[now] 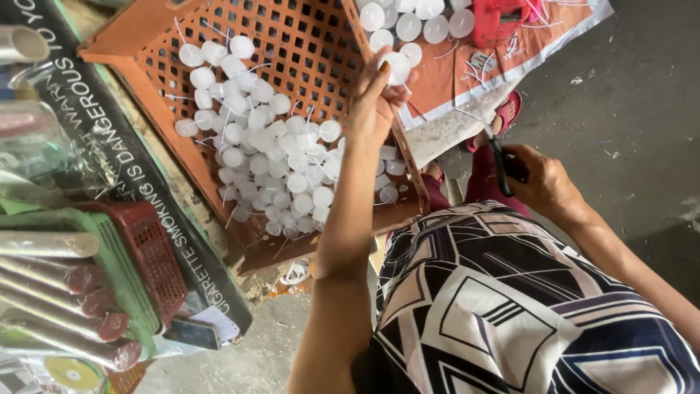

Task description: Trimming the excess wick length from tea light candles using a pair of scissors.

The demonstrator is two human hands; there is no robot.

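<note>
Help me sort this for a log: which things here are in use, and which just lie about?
In use: left hand holding a white cap; right hand holding a dark tool; orange crate of caps.
Lying about: foil rolls, red basket, phone.

The orange crate (306, 44) runs off the top edge. Beside it, the left hand (373, 109) hides part of its rim. The right hand (536, 179) covers most of a dark tool (500, 162), kind unclear.
</note>
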